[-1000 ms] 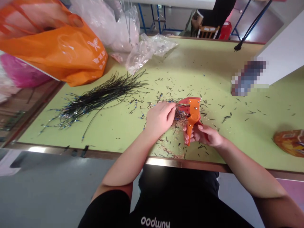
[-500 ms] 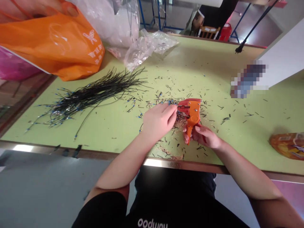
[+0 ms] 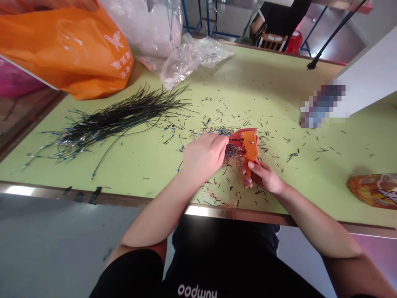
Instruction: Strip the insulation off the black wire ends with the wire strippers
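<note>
My right hand (image 3: 262, 176) is wrapped round the handles of an orange and red wire stripper (image 3: 252, 145), its jaws facing left. Pinched in my left hand (image 3: 204, 155) is a thin black wire (image 3: 179, 166); a blue-tipped end shows left of the hand, and the fingers sit right at the stripper's jaws. Exactly where the wire's other end lies is hard to make out. Under and behind the tool lies a heap of copper strands and black clippings (image 3: 232, 155). To the left rests a long bundle of black wires (image 3: 120, 114) with blue tips.
Short black offcuts (image 3: 293, 155) are scattered over the green table (image 3: 279, 91). An orange bag (image 3: 89, 54) and clear plastic bags (image 3: 192, 58) stand at the back left. An amber packet (image 3: 374, 188) lies at right, below a white panel (image 3: 369, 70). Another person (image 3: 279, 20) sits beyond.
The wire stripper has tilted slightly, and my right hand's fingers look more tightly closed round its handles. My left hand stays at the jaws. The whole view has shifted a little.
</note>
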